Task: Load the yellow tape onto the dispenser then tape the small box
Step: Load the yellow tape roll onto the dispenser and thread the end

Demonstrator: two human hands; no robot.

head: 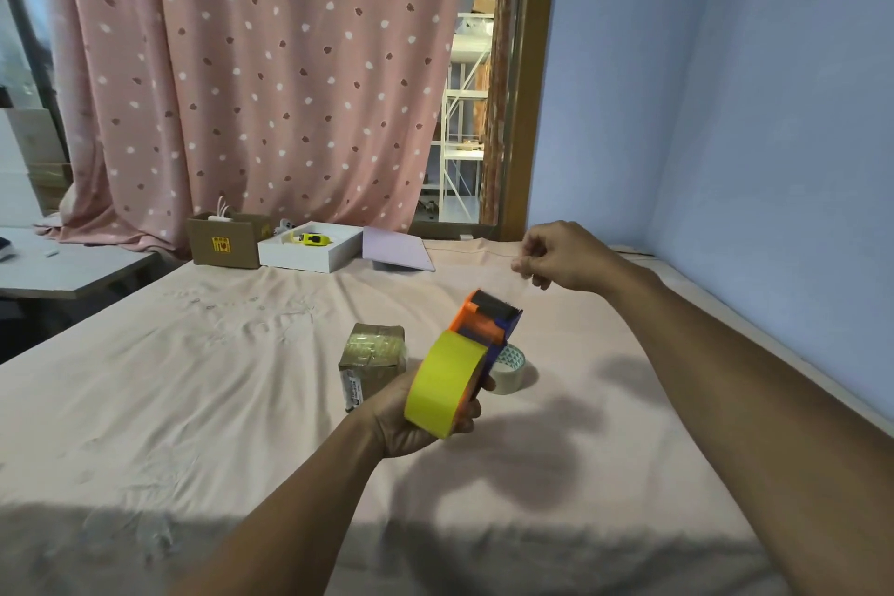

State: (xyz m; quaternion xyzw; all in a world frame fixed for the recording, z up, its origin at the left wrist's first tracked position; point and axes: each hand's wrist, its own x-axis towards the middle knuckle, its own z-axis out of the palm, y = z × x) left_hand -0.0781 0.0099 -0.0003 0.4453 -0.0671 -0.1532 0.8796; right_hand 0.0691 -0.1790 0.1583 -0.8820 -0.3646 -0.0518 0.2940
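My left hand (411,421) grips the orange and blue tape dispenser (486,322), held up above the bed. The yellow tape roll (442,382) sits on the dispenser, close to my palm. My right hand (556,257) is raised beyond the dispenser's roller end, its fingertips pinched together on what looks like a thin clear strip of tape (520,278) running toward the roller. The small brown box (372,361), wrapped in clear tape, rests on the pink sheet just left of the dispenser. A clear tape roll (510,368) lies behind the dispenser, partly hidden.
At the far edge of the bed (193,402) stand a cardboard box (227,240), a white tray (309,249) holding a yellow tool, and a lilac folder (396,249). A blue wall (725,111) runs along the right. A grey table (63,266) sits at left.
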